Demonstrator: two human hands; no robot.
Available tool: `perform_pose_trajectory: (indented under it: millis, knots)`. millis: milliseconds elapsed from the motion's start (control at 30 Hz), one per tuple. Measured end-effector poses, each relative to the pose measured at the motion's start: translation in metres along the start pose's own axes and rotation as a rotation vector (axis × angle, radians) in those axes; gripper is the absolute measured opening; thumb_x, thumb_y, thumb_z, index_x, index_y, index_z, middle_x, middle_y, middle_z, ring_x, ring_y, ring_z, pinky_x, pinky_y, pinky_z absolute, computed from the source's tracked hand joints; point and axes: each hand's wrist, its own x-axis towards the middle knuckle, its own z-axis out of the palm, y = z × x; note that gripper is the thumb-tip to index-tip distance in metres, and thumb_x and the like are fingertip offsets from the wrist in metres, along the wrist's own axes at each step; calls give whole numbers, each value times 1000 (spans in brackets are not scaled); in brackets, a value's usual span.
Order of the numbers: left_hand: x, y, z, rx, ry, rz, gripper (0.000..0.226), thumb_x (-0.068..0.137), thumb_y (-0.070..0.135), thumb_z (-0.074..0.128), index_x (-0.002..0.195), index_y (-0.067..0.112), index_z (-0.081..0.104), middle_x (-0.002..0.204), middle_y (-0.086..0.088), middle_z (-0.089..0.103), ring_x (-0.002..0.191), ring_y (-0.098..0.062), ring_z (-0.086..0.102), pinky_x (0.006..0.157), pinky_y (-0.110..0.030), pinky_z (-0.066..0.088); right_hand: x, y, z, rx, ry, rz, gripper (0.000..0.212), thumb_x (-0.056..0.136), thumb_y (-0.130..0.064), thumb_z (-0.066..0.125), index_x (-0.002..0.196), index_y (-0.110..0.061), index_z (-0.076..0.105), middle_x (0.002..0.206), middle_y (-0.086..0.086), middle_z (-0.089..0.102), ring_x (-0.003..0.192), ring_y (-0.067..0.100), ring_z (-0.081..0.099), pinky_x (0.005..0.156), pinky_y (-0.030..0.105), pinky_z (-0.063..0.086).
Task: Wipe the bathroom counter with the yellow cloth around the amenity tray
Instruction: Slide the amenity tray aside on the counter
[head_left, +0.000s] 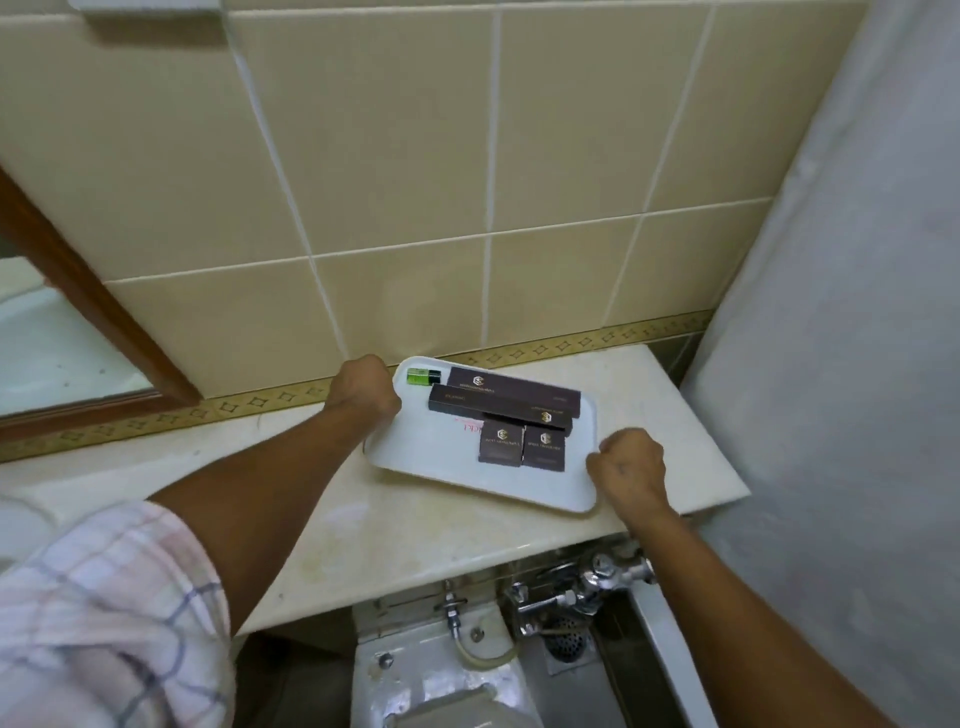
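Bench: one cream, marble-patterned stone bench (415, 525) is running along the beige tiled wall (415, 156), under a gold patterned border strip.
Tray: one white rectangular plastic amenity tray (415, 457) is sitting on the bench's right part, near the wall, turned at an angle.
Tray contents, boxes: four dark brown card boxes are lying inside it; two long boxes (501, 404) are resting across the far half, one overlapping the other, and two small square boxes (522, 444) are lying side by side just in front of them.
Tray contents, bottle: one small green bottle (422, 376) is lying on its side in the far left corner.
Left hand: the left hand (363, 387) is closing in a fist over the tray's far left rim.
Right hand: the right hand (628, 465) is curling shut against the tray's right rim.
Yellow cloth: not showing anywhere in view.
Sleeve: one rolled pink checked sleeve (104, 613) is covering the left upper arm.
Below bench: chrome pipe fittings (587, 582) are showing under the front edge.
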Motion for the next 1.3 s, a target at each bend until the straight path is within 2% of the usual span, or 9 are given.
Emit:
perform_pose_trajectory:
  millis: [100, 267, 333, 433, 600, 767, 833, 1033, 1300]
  knots:
    - [13, 62, 17, 49, -61, 148, 20, 76, 12, 65, 95, 5, 63, 105, -19, 67, 97, -38, 64, 72, -33, 47, -23, 35, -28, 152, 126, 183, 15, 67, -9, 71, 62, 2, 63, 56, 9, 63, 52, 26, 60, 51, 29, 49]
    - [30, 175, 67, 152, -82, 430, 22, 81, 5, 59, 102, 3, 66, 107, -20, 68, 99, -38, 65, 79, -38, 52, -33, 82, -47, 381, 307, 435, 15, 68, -11, 79, 62, -10, 65, 51, 1, 65, 36, 0, 59, 36, 13, 43]
    - [36, 213, 90, 229, -59, 530, 28, 83, 2, 52, 108, 3, 65, 110, -20, 67, 102, -39, 65, 82, -40, 53, -28, 95, -43, 428, 342, 495, 12, 70, -13, 78, 67, -9, 68, 55, 6, 69, 46, 14, 68, 55, 30, 60]
    - [44, 254, 120, 347, -16, 653, 32, 86, 0, 45, 112, 3, 64, 112, -18, 67, 103, -38, 65, 81, -41, 53, -13, 106, -34, 517, 376, 555, 10, 69, -13, 76, 71, -8, 68, 61, 12, 72, 56, 27, 72, 65, 48, 63]
    - [48, 274, 146, 491, 53, 712, 27, 86, -2, 50, 105, 4, 68, 107, -14, 71, 98, -36, 68, 74, -40, 53, 4, 121, -24, 574, 385, 564, 10, 69, -12, 75, 72, -9, 67, 65, 12, 73, 61, 29, 72, 64, 49, 62]
    - [52, 269, 150, 535, 62, 741, 28, 89, -1, 46, 107, 3, 68, 110, -16, 69, 100, -37, 67, 77, -41, 53, 2, 121, -24, 666, 348, 612, 9, 77, -5, 74, 83, -7, 68, 71, 12, 73, 50, 17, 70, 47, 25, 56]
    - [51, 259, 146, 510, 37, 731, 31, 89, -1, 44, 111, 3, 65, 114, -17, 66, 105, -37, 64, 80, -43, 52, -1, 121, -33, 631, 285, 620, 13, 80, -11, 75, 90, -4, 69, 81, 12, 74, 61, 21, 72, 56, 28, 58]
    - [7, 160, 92, 372, 141, 636, 36, 79, 23, 61, 112, 11, 59, 113, -13, 61, 106, -34, 57, 80, -40, 49, -27, 63, -29, 7, 261, 114, 55, 80, -36, 70, 123, -7, 54, 121, 17, 56, 117, 37, 52, 96, 44, 49]
    - [-165, -144, 16, 227, 183, -3, 51, 86, 39, 60, 132, 18, 50, 134, -8, 54, 118, -29, 51, 91, -40, 47, -155, -170, 141, -216, -309, -688, 48, 87, -34, 63, 128, -12, 52, 127, 11, 54, 116, 29, 54, 91, 39, 49]
